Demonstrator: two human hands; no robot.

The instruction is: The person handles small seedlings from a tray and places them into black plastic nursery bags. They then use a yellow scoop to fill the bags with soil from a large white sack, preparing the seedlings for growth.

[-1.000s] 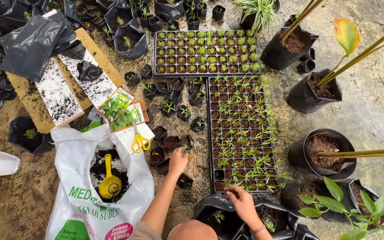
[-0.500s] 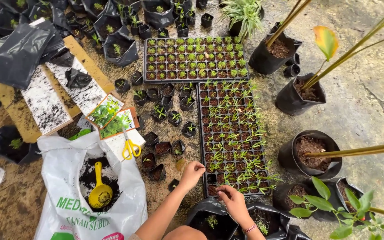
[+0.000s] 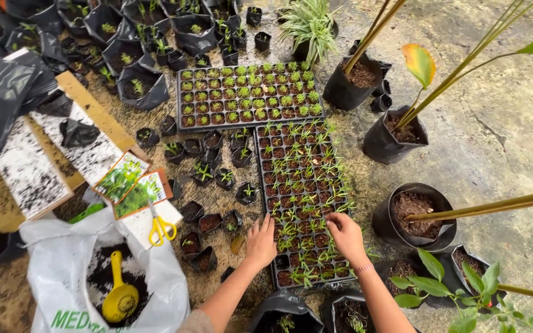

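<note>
scoop (image 3: 120, 295) in sack (image 3: 50, 246) — left of seedling tray (image 3: 303, 197)

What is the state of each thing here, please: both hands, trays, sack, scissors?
Left hand: flat on near black seedling tray's edge.
Right hand: fingers down among its seedlings.
Far black seedling tray: cells mostly planted.
White soil sack: open, yellow scoop inside.
Yellow-handled scissors: closed, lying flat.

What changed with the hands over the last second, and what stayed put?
Both hands moved onto the near seedling tray: the left hand went from the small pots to its left edge, and the right hand reached further in among the seedlings. Neither visibly grips anything. The yellow scissors, the yellow scoop and the soil bag stayed put.
</note>
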